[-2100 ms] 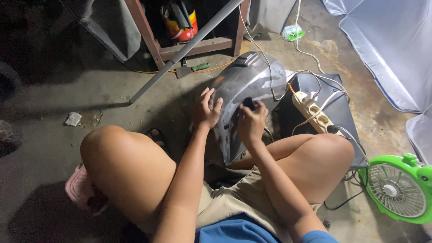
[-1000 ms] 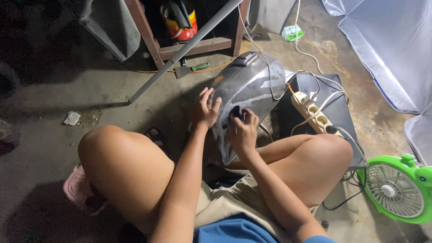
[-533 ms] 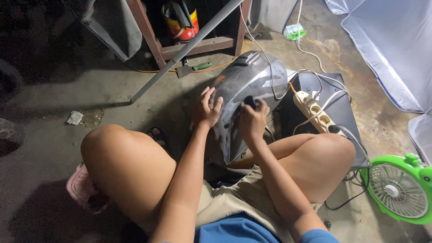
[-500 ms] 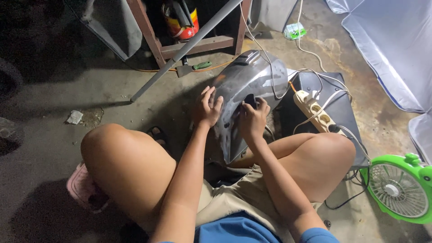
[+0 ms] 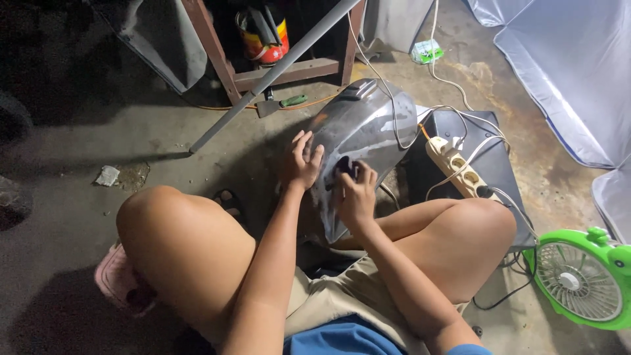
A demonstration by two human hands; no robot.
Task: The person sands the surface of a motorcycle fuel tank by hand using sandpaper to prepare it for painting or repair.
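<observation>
A curved grey metal panel (image 5: 368, 128), shaped like a vehicle body shell, stands on the concrete floor between my knees. My left hand (image 5: 301, 161) rests flat on its left edge with fingers spread, steadying it. My right hand (image 5: 355, 194) presses a small dark pad (image 5: 346, 167) against the panel's face, fingers closed around it. Most of the pad is hidden under the fingers.
A white power strip (image 5: 457, 167) with cables lies on a dark board (image 5: 490, 158) to the right. A green fan (image 5: 582, 279) sits at lower right. A wooden shelf frame (image 5: 289, 69) with a can, a leaning grey pipe (image 5: 276, 69) and a green-handled tool (image 5: 284, 102) stand behind the panel.
My right hand has slid the pad back and forth over the panel's face, ending a little lower. The left hand has stayed on the panel's edge.
</observation>
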